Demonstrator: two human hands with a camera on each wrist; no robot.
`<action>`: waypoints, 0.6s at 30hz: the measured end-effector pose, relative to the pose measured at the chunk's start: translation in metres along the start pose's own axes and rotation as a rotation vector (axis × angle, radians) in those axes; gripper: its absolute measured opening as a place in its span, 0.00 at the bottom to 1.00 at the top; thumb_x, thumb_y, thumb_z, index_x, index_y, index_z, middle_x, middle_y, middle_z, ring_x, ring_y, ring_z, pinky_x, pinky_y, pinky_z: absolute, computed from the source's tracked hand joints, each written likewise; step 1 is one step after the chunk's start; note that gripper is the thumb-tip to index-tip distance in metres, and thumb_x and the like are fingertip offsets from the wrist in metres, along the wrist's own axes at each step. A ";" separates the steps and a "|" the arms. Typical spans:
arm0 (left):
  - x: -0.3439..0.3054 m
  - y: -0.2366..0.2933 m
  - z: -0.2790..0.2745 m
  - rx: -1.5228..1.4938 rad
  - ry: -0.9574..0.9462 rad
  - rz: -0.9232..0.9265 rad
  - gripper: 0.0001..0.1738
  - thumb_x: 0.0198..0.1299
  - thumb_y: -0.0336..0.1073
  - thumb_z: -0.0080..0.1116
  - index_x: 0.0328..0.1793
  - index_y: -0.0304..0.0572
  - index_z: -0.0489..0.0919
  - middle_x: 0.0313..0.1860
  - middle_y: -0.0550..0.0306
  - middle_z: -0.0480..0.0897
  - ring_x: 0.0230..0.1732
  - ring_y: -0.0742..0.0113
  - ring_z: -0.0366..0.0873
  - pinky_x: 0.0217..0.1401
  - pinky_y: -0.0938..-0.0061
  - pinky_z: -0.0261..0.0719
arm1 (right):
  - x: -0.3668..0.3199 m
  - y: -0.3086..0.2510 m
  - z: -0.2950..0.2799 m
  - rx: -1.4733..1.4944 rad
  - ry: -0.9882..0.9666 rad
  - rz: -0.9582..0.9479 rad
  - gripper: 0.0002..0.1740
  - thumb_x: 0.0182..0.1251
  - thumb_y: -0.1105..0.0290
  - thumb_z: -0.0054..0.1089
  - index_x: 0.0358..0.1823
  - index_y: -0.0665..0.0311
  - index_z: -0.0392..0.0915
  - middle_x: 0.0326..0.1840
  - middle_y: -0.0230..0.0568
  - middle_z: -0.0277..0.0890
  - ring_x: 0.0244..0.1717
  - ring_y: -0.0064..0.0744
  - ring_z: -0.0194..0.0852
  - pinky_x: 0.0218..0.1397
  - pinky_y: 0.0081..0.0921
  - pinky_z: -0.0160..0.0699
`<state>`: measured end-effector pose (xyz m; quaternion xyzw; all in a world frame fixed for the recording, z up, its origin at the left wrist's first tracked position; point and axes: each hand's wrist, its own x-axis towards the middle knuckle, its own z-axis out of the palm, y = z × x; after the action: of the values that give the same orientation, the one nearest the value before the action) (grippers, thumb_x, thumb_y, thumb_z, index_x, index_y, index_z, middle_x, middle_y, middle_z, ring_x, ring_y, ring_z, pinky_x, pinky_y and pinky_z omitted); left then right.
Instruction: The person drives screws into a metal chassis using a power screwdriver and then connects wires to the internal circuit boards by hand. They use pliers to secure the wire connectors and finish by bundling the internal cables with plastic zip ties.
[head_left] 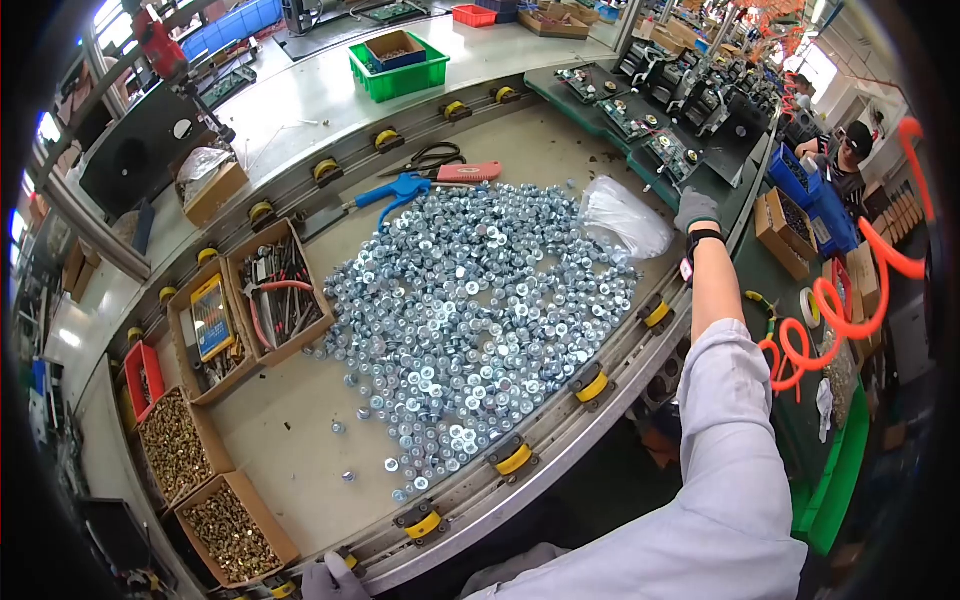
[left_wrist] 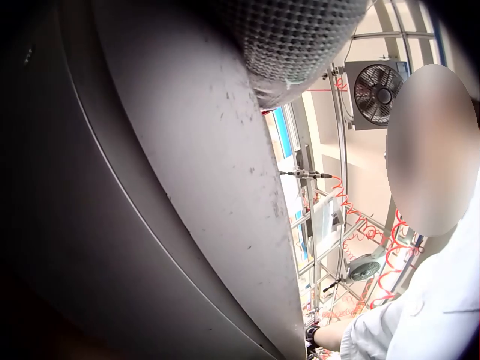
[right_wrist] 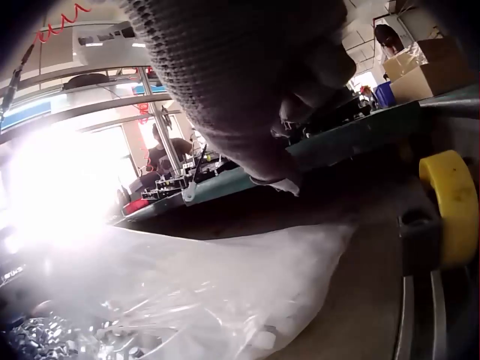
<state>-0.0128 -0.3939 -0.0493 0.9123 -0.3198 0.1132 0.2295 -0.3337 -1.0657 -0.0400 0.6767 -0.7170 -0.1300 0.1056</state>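
Note:
A grey-gloved right hand (head_left: 697, 210) is at the near corner of a green board (head_left: 655, 185) carrying small circuit assemblies. In the right wrist view, the gloved right hand (right_wrist: 247, 97) has bent fingers beside the board's green edge (right_wrist: 360, 139); whether they grip it is hidden. A clear plastic bag (head_left: 627, 218) lies just left of that hand, beside a wide spread of silvery screws (head_left: 480, 300). At the bottom, the gloved left hand (head_left: 333, 580) rests at the table's metal edge, its fingers loose, with nothing visible in it. The left wrist view shows its glove (left_wrist: 300, 45) above a pale surface.
Boxes of brass-coloured parts (head_left: 232, 530), a box of tools (head_left: 280, 290) and a red bin (head_left: 145, 380) stand at left. Scissors (head_left: 435, 157) and a blue-handled tool (head_left: 395, 192) lie behind the screws. Yellow rollers (head_left: 592, 388) line the rails. A coiled red hose (head_left: 830, 300) hangs at right.

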 end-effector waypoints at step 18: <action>0.002 0.004 -0.004 0.015 0.100 0.079 0.22 0.64 0.42 0.62 0.17 0.43 0.74 0.15 0.50 0.71 0.18 0.49 0.71 0.23 0.57 0.68 | -0.110 -0.055 -0.028 -0.030 0.050 -0.256 0.18 0.63 0.67 0.55 0.49 0.69 0.83 0.53 0.57 0.81 0.52 0.51 0.84 0.51 0.41 0.84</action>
<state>-0.0142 -0.3951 -0.0437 0.8938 -0.3428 0.1700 0.2340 -0.2664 -0.9601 -0.0291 0.7640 -0.6200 -0.1360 0.1161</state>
